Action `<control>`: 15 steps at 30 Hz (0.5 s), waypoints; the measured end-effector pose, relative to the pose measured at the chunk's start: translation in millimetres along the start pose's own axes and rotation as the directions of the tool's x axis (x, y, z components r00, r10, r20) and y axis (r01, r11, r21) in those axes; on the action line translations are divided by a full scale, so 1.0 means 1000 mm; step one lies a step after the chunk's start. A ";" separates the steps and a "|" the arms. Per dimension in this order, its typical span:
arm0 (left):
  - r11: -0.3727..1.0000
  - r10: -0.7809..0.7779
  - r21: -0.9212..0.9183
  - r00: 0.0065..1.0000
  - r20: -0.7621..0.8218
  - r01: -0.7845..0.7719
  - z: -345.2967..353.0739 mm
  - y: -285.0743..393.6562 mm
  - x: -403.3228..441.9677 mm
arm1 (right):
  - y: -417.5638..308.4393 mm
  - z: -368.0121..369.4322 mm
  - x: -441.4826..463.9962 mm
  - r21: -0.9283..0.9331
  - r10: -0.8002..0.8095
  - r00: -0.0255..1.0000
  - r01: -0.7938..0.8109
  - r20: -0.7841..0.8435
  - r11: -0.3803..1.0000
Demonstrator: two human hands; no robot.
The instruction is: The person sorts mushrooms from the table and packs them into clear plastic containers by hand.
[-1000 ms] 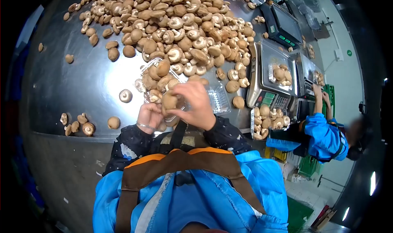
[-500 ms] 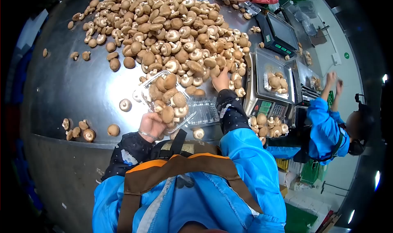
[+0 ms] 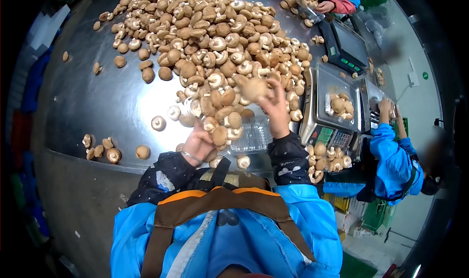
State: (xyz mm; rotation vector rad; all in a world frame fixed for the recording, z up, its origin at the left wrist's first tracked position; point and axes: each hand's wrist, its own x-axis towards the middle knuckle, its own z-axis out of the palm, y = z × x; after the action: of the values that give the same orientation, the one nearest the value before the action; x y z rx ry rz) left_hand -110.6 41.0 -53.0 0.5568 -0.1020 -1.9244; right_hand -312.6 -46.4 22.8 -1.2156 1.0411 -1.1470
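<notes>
My left hand [image 3: 197, 142] grips the near left side of a clear plastic tray, whose edges are mostly hidden by the brown mushrooms [image 3: 221, 134] heaped in it. Between the thumb and fingers of my right hand [image 3: 276, 111] is a large mushroom [image 3: 255, 89], slightly blurred, held just above the near side of the big mushroom pile [image 3: 215, 38]. Beside the filled tray, under my right wrist, lies another clear plastic container [image 3: 254, 135]. A single mushroom [image 3: 243, 161] rests close to the table's front edge.
To the right, a scale [image 3: 337, 95] bears a packed tray of mushrooms [image 3: 341, 105], with more mushrooms [image 3: 328, 159] in front. A second scale [image 3: 343, 46] stands beyond. Loose mushrooms [image 3: 114, 155] dot the steel table [image 3: 73, 112]. Co-workers' hands [image 3: 325, 7] show at the far side; another person [image 3: 396, 156] is at right.
My right hand has come back from the pile toward me, lifting a mushroom. The left hand stays on the tray. The co-worker at right has lowered both hands to the bench.
</notes>
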 end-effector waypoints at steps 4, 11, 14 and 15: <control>0.975 -0.219 -0.034 0.976 0.012 0.220 0.005 -0.006 0.009 | 0.002 0.033 -0.013 -0.697 -0.319 0.856 0.517 0.407 0.498; 0.970 -0.242 0.017 0.970 0.034 0.241 0.037 -0.011 0.017 | -0.010 -0.049 -0.054 -0.110 -0.185 0.950 0.161 -0.253 0.981; 0.951 -0.305 -0.014 0.948 0.085 0.308 0.047 -0.013 0.025 | -0.017 -0.116 -0.074 -0.002 -0.055 0.841 0.064 -0.539 0.998; 0.943 -0.331 0.004 0.941 0.075 0.332 0.057 -0.013 0.025 | -0.026 -0.134 -0.079 0.025 -0.005 0.792 0.026 -0.611 0.999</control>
State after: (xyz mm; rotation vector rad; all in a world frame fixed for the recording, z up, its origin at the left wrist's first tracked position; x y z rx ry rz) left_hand -153.4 13.4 -14.7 0.5215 -0.0496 -2.2740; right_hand -458.6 13.0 37.0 -0.8275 1.4860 -1.6216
